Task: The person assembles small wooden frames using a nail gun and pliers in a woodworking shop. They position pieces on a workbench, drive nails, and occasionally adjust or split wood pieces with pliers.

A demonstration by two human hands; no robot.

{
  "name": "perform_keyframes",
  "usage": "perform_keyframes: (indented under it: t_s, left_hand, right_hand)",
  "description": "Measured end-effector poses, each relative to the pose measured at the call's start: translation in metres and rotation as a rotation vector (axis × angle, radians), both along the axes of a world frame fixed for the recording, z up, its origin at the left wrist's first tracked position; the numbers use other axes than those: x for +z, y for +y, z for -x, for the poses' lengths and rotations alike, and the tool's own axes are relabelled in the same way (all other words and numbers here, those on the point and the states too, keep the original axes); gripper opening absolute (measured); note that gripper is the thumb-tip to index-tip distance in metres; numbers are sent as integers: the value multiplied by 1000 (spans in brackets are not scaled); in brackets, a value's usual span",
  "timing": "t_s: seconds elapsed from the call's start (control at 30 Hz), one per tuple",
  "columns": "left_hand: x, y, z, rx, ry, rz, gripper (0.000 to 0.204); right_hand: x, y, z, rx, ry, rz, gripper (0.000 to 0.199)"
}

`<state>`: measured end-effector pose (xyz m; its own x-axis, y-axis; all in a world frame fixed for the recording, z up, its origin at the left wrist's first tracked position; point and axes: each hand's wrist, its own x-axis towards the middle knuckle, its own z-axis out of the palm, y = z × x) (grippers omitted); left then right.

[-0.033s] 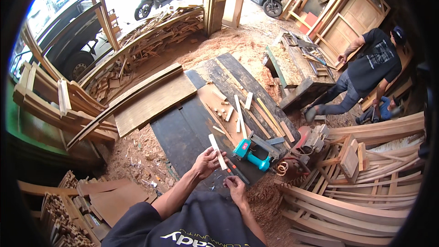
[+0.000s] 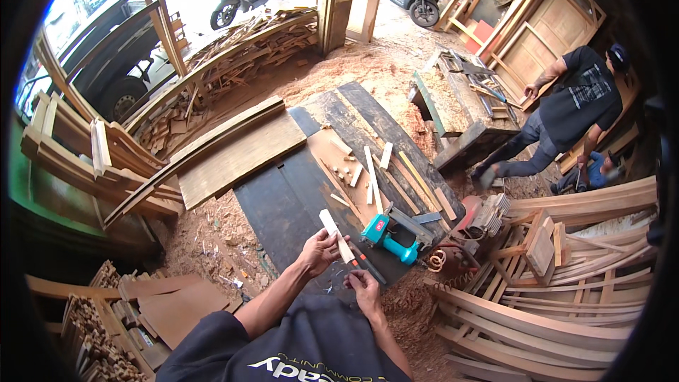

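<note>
My left hand [image 2: 320, 253] is closed around a short pale wooden strip [image 2: 327, 221], which points up and away over the near edge of the dark workbench [image 2: 272, 201]. Close to the strip's lower end is my right hand [image 2: 364, 291], its fingers pinched together; what they hold, if anything, is too small to make out. Between the hands and a teal nail gun [image 2: 390, 239] lie dark hand tools [image 2: 369, 267] with orange-red parts. The nail gun rests on its side on the bench. Beyond it are several cut wooden sticks and small blocks [image 2: 356, 175].
A wide board [image 2: 240, 155] overhangs the bench's left side. A red compressor [image 2: 481, 219] with a coiled hose stands at the right, beside stacked curved timber [image 2: 552, 311]. A person in a dark shirt [image 2: 580, 92] walks at the far right; another person [image 2: 601, 170] is low behind.
The wooden strip has turned slightly in my left hand, showing more of its broad face. My right hand has shifted a little upward, toward the strip's lower end.
</note>
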<state>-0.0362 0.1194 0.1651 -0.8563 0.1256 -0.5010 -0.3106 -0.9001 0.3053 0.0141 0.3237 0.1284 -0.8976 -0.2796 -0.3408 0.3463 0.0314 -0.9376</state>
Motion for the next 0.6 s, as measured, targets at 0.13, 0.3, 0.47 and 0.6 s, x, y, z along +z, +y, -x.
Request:
perform_keyframes:
  t_s: [0.13,0.3,0.47,0.6]
  left_hand:
    - [-5,6,-11,-3,-17,321,25]
    - [-11,15,-21,-75,-16,530,26]
    - [-11,7,-24,65,-26,380,49]
    - [-8,-12,-28,88,-41,439,52]
  right_hand:
    - [27,-10,9,-62,-76,270,37]
    - [49,-19,23,41,19,119,43]
    - [54,-26,22,18,-5,109,33]
    - [48,-22,11,-55,-105,160,31]
